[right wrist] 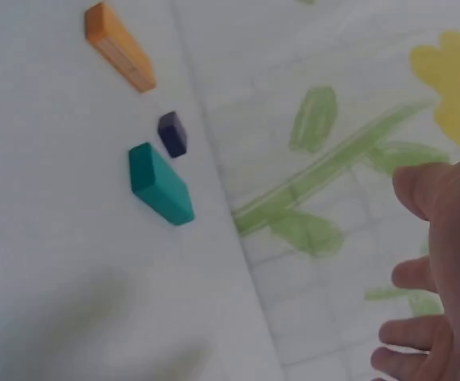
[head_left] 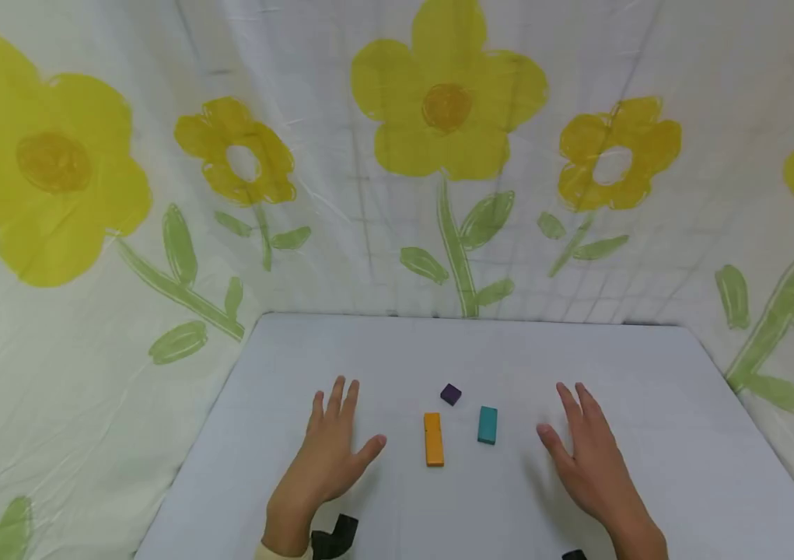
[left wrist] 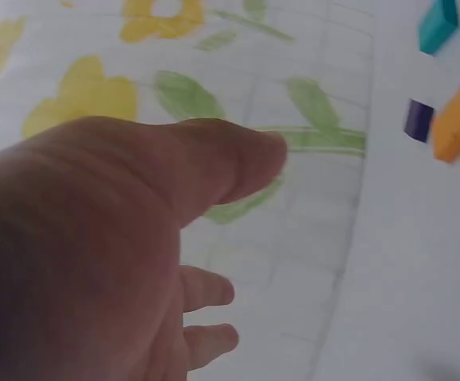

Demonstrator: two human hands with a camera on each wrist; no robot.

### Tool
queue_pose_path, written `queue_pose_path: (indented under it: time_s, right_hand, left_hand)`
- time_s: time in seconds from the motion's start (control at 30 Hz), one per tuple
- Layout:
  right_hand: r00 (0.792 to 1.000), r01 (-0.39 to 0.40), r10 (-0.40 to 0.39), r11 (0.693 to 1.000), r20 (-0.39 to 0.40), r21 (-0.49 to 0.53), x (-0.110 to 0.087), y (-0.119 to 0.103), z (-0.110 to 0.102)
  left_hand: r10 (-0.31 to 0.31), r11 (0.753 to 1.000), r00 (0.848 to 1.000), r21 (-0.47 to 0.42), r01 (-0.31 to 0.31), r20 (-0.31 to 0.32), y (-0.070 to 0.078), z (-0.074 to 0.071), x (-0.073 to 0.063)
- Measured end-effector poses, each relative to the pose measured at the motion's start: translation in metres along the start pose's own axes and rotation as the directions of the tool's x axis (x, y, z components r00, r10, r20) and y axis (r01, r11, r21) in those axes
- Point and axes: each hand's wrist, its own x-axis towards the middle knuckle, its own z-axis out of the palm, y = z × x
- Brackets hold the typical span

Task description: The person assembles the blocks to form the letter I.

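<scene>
Three small blocks lie apart from one another on the white table. The long orange block [head_left: 434, 439] is nearest my left hand [head_left: 330, 455], which is held over the table to its left with fingers straight and thumb spread. A teal block [head_left: 487, 425] lies to the right of the orange one, and a small dark purple block [head_left: 450, 394] sits behind them both. On the right side my right hand [head_left: 589, 459] hovers with its fingers extended, the teal block being closest to it. Both hands hold nothing. In the right wrist view, the teal block [right wrist: 160, 184] shows its thickness.
A white table [head_left: 397, 513] spreads under the hands, its far edge meeting a hanging white cloth [head_left: 327, 257] printed with yellow flowers. The cloth also runs along both sides. Black pieces [head_left: 335, 537] show at the wrists.
</scene>
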Motion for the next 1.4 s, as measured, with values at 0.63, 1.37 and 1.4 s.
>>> queue_pose_path:
  time_s: [0.63,1.37,1.4]
  right_hand:
    - [0.956,0.217,-0.182,0.967,-0.228,0.136,0.011,-0.026,-0.038]
    - [0.974,0.225,-0.217,0.952,-0.061,0.207,0.037,-0.006,0.003]
    - [0.974,0.227,-0.221,0.951,-0.052,0.212,0.037,-0.004,0.006]
  left_hand:
    - [0.274,0.924,0.927,-0.195,-0.328,-0.256,0.033,-0.032,-0.017]
    - [0.327,0.827,0.938,-0.447,-0.343,-0.115,0.010,0.040,0.027]
    - [0.318,0.833,0.943,-0.445,-0.329,-0.103,0.010,0.043,0.028]
